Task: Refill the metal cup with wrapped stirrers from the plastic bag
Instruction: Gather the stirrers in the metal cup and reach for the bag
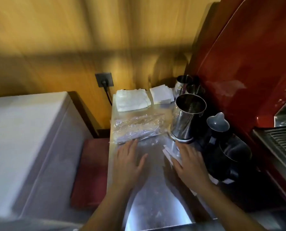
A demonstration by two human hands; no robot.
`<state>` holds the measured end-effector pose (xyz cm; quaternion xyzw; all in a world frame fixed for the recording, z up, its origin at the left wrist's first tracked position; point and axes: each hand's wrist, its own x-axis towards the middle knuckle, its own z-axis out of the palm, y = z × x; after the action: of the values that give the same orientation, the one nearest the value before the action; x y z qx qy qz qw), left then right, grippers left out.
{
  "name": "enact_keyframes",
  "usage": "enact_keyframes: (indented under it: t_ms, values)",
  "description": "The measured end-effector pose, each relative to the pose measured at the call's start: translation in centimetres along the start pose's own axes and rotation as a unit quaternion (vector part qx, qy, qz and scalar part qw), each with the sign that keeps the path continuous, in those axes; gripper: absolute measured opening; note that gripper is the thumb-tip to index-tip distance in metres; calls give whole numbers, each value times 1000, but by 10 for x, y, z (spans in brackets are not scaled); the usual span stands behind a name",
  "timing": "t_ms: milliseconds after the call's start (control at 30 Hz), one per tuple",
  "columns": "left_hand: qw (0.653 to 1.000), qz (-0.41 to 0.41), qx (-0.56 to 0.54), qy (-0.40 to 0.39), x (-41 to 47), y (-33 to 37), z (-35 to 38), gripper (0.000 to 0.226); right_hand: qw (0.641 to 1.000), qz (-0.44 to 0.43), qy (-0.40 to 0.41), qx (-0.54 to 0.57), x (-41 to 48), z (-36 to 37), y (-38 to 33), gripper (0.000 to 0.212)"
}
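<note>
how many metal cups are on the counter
3. A big cup stands right of the plastic bag, and two smaller cups stand behind it by the wall. Others may be hidden.

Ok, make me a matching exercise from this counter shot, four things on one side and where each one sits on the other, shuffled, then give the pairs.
Things:
1. plastic bag
2. metal cup
3. folded white cloth
4. black jug

Places:
A. right of the metal cup, beside the red machine
B. at the back of the counter, near the wall socket
C. lying flat just beyond the left hand's fingertips
D. standing just beyond the right hand

Pairs: 1-C, 2-D, 3-B, 4-A
</note>
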<state>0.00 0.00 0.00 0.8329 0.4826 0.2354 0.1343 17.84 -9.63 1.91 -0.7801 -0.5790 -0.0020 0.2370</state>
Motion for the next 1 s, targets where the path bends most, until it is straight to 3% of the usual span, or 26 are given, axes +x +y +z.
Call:
enact_keyframes:
  t_ms: [200, 700, 1000]
  values:
    - [994, -5, 57, -92, -22, -14, 34, 61, 989, 32, -138, -52, -17, 24, 15, 30]
    - [992, -7, 76, -102, -32, -23, 46, 70, 966, 80, -232, -81, 0, 31, 15, 27]
    - [990, -11, 85, -108, -31, -23, 44, 62, 965, 132, -217, -66, 24, 27, 29, 20]
